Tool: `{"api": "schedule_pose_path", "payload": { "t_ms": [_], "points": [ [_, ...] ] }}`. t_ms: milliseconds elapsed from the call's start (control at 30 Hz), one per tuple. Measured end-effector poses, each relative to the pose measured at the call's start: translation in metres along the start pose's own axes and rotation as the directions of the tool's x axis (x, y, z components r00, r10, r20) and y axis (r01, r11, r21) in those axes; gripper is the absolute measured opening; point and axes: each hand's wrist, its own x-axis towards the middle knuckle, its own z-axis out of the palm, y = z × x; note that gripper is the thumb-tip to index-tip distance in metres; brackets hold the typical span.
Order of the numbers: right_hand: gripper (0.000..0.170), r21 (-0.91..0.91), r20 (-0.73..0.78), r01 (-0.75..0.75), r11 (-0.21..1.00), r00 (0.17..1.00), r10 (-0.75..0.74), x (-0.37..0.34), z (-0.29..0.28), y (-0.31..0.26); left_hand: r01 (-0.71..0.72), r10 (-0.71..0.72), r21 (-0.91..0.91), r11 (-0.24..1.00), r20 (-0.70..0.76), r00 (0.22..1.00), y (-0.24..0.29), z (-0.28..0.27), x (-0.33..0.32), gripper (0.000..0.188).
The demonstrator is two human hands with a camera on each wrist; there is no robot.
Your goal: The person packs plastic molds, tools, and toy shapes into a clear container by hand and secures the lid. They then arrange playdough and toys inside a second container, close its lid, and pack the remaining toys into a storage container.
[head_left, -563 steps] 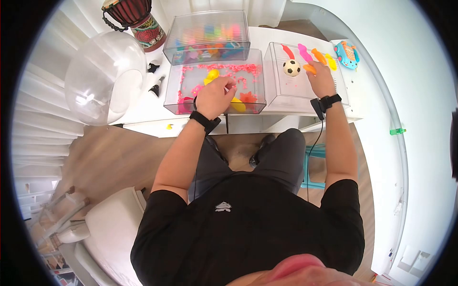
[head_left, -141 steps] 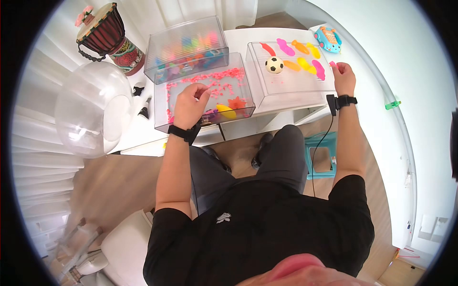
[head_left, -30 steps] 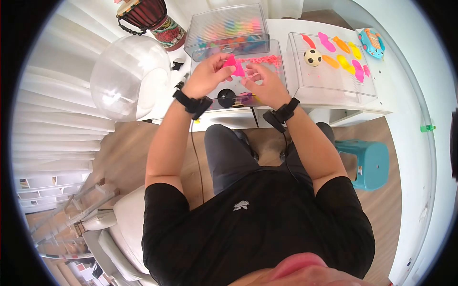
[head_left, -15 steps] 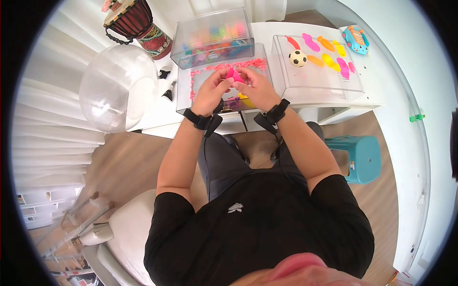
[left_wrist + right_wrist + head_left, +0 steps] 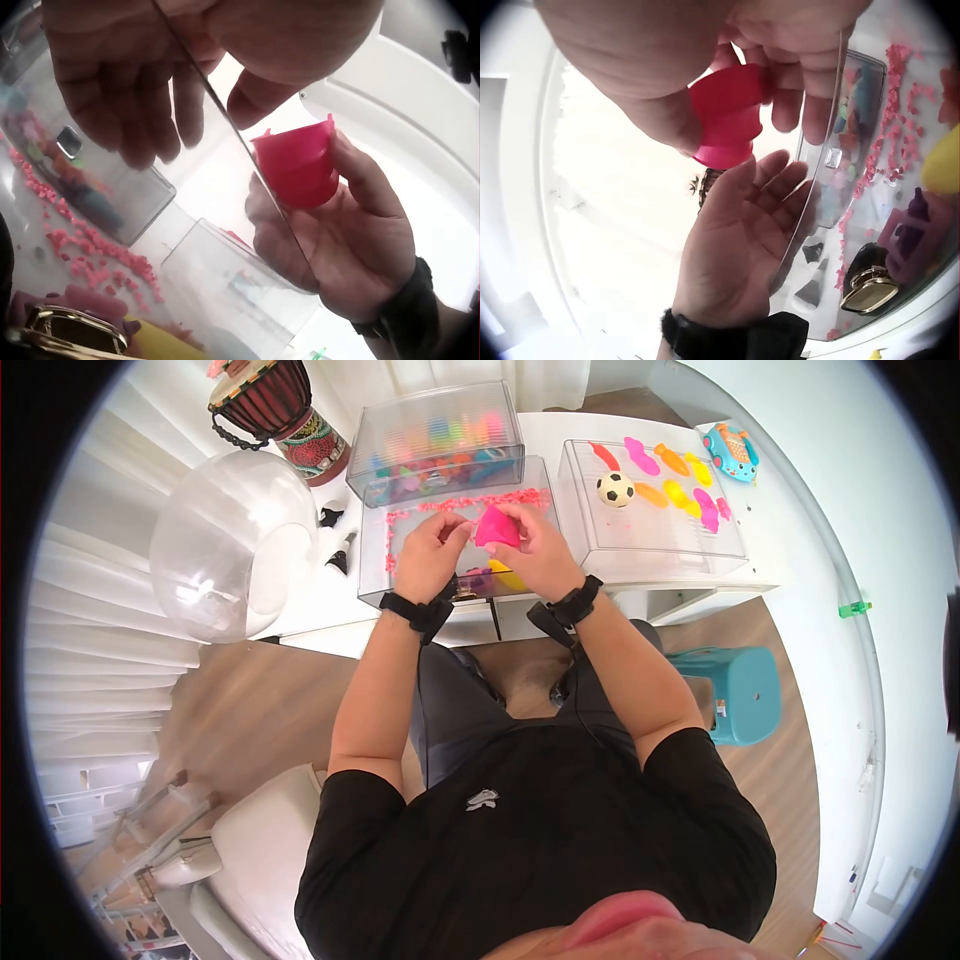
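The cup (image 5: 497, 528) is in the right hand (image 5: 548, 560), just beside the left hand (image 5: 426, 565). Under both hands is the tray (image 5: 405, 526), with crumbs (image 5: 525, 498) in it. Beyond the hands is the box (image 5: 400, 420). To the right of the hands is the case (image 5: 655, 542); on it are the ball (image 5: 616, 489) and toys (image 5: 675, 492). The phone (image 5: 732, 453) is farther right, behind. To the hands' left is the globe (image 5: 225, 540), and behind it the drum (image 5: 262, 408).

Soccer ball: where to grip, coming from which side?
I'd come from above and pinch opposite sides at its middle: the soccer ball is round and sits on the clear box with nothing over it. A red piece lies close behind, an orange piece to its right. The right hand holds the pink cup.
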Motion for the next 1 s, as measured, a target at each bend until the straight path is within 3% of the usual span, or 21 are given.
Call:
{"api": "schedule_pose_path", "payload": {
  "t_ms": [67, 100, 167, 200, 300, 400, 700, 1000],
  "points": [
    [0.065, -0.032, -0.068, 0.199, 0.979, 0.977, -0.201, -0.004, -0.003, 0.002, 0.024, -0.024, 0.013, 1.000, 0.022, 0.999, -0.003, 0.001, 0.003, 0.026],
    [0.065, -0.035, -0.065, 0.202, 0.979, 0.977, -0.204, -0.009, -0.005, -0.008, 0.047, -0.049, 0.032, 0.998, 0.047, 0.998, -0.005, 0.001, 0.005, 0.026],
    [0.063, -0.285, -0.102, 0.307, 0.908, 0.932, -0.347, -0.021, -0.016, -0.032, 0.054, -0.054, 0.004, 0.999, 0.052, 0.997, -0.015, 0.003, 0.008, 0.028],
    [0.063, -0.287, -0.098, 0.308, 0.907, 0.932, -0.348, -0.026, -0.023, -0.040, 0.064, -0.063, -0.022, 0.998, 0.061, 0.996, -0.017, 0.003, 0.008, 0.029],
    [0.063, -0.588, -0.188, 0.282, 0.758, 0.864, -0.467, -0.041, -0.050, -0.057, 0.055, -0.054, -0.005, 0.998, 0.076, 0.996, -0.014, 0.002, 0.006, 0.029],
    [0.062, -0.607, -0.271, 0.174, 0.775, 0.872, -0.408, -0.051, -0.085, -0.060, 0.033, -0.035, 0.023, 0.999, 0.086, 0.996, -0.001, 0.000, 0.003, 0.029],
    [0.061, -0.759, -0.210, -0.023, 0.650, 0.955, -0.211, -0.069, -0.143, -0.041, -0.004, 0.000, 0.052, 0.999, 0.078, 0.997, 0.003, 0.001, 0.001, 0.028],
    [0.061, -0.799, -0.239, -0.038, 0.600, 0.936, -0.259, -0.065, -0.144, -0.026, -0.017, 0.010, 0.087, 0.996, 0.080, 0.997, 0.005, -0.001, -0.002, 0.030]
  ]
}}
